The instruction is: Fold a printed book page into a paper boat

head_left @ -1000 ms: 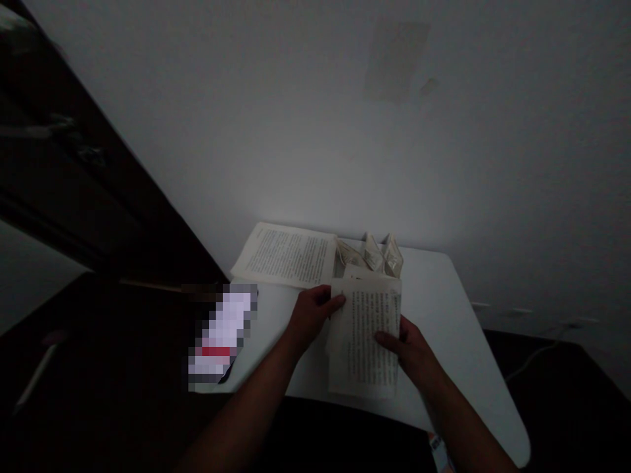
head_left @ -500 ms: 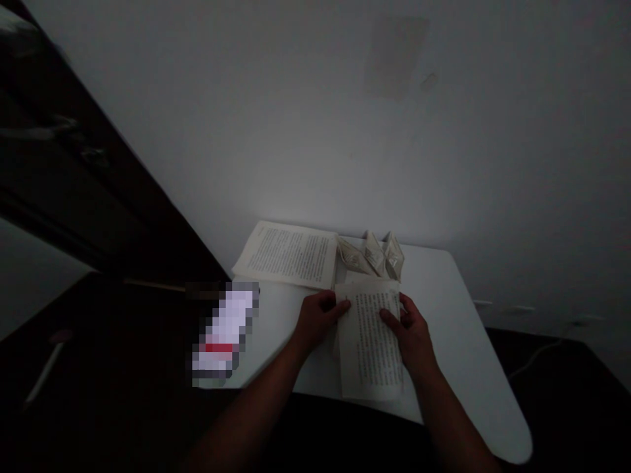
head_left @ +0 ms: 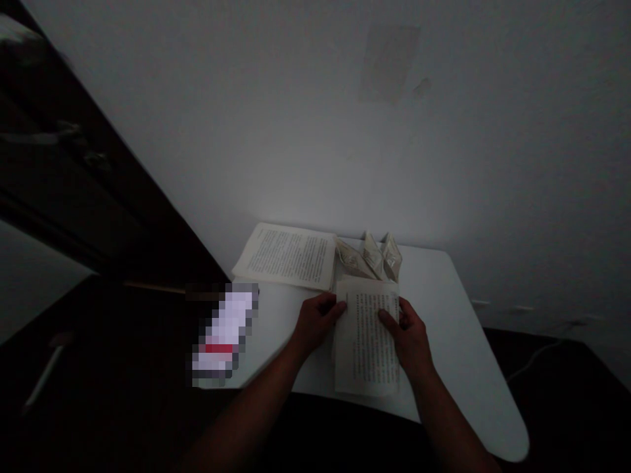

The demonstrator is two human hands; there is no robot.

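Note:
A printed sheet of paper (head_left: 367,348) is held upright on the page between my two hands, above the near part of the table. My left hand (head_left: 318,322) pinches its left edge, thumb on the front. On the opposite edge my right hand (head_left: 411,332) grips it, with the thumb pressed on the print and the fingers behind. Another layer of paper peeks out behind the sheet; whether it is joined cannot be made out. Just beyond stand three folded paper boats (head_left: 373,256) side by side, made of printed paper.
A stack of printed pages (head_left: 288,255) lies at the back left of the white table (head_left: 458,355), by the wall. A blurred-out phone-like shape (head_left: 227,332) covers the table's left corner. A dark door (head_left: 98,157) stands to the left; a cable (head_left: 535,355) runs at right.
The sheet has shifted slightly left and up, with both hands still holding it. The boats and the page stack stay in place.

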